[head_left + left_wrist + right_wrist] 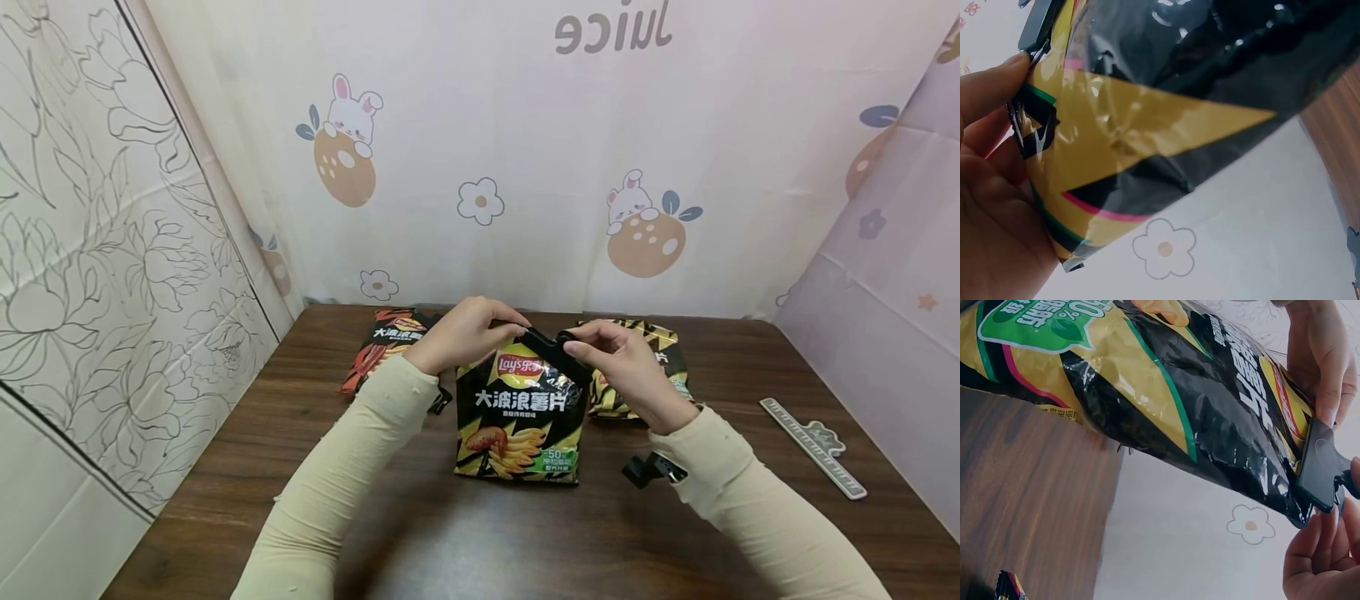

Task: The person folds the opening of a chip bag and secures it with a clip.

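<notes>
A black and yellow bag of Lay's potato chips (517, 425) is upright above the brown table, its front toward the head camera. Across its top edge sits a black bag clip (557, 353), slanting down to the right. My left hand (471, 335) pinches the bag's top left corner beside the clip, thumb on the near face. With thumb and fingers, my right hand (626, 367) grips the clip's handle. In the right wrist view the clip (1317, 465) lies over the bag's top edge between both hands; its jaws' inner side is hidden.
A red and black chip bag (369, 354) lies at the back left, partly behind the left arm. Another yellow and black chip bag (667, 358) lies behind the right hand. On the table's right is a pale ruler (813, 450) with a decorated edge.
</notes>
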Tool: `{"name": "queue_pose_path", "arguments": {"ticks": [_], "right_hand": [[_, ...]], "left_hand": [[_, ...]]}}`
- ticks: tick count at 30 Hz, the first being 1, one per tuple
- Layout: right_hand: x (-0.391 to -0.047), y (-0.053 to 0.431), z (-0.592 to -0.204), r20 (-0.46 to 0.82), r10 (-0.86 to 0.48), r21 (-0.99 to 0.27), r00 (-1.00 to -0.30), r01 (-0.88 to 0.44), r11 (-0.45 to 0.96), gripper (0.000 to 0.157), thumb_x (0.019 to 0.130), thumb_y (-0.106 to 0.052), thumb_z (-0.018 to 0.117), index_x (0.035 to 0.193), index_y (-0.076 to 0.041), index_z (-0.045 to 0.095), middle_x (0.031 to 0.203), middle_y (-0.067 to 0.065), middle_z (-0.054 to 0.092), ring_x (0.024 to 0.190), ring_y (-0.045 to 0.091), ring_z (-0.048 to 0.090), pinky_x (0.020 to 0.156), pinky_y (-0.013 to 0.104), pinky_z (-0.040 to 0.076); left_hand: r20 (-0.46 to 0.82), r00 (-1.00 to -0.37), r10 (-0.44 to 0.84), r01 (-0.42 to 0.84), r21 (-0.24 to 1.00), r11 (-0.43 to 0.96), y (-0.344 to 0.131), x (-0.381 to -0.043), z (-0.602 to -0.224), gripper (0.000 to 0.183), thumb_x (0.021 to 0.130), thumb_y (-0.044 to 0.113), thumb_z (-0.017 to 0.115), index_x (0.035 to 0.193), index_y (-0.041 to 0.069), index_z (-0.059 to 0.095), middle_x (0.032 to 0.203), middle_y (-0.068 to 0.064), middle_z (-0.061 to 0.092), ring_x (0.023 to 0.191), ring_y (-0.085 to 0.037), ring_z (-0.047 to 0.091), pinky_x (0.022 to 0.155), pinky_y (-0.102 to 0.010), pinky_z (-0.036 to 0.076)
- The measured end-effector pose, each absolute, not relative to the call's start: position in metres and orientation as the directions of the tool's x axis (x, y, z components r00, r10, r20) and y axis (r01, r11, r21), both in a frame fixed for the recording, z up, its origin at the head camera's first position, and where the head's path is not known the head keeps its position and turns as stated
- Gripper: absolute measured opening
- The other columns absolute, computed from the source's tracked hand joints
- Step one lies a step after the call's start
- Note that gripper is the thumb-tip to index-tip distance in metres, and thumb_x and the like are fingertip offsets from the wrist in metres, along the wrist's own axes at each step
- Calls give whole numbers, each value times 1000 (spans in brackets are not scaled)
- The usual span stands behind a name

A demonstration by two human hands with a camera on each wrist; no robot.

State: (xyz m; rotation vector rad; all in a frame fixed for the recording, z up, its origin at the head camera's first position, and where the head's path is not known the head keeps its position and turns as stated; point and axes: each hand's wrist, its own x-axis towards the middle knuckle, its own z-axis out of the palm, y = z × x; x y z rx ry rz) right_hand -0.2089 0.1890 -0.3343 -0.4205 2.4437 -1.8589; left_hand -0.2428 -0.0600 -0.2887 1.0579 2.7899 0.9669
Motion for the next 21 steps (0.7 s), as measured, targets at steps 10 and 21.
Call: {"name": "queue_pose_path", "arguments": {"ticks": [10, 21], "right_hand": [[-211, 189, -335, 139, -250, -943, -958, -205, 263, 39, 94, -31, 67, 120, -2, 64, 109, -3, 60, 88, 11, 61, 74, 24, 49], [-211, 191, -335, 86, -259, -952, -962, -156, 264, 45, 94, -36, 66, 127, -5, 61, 118, -1, 59, 98, 10, 64, 84, 25, 50]], "left_hand": [[210, -776, 595, 597, 549, 585, -59, -243, -290, 21, 100, 22, 57, 110, 13, 73, 100, -1, 72, 68, -10, 57, 68, -25, 47], [228, -786, 574, 589, 557, 586, -60, -241, -290, 18, 99, 24, 59, 107, 15, 73, 99, 2, 72, 76, -9, 60, 71, -27, 49]]}}
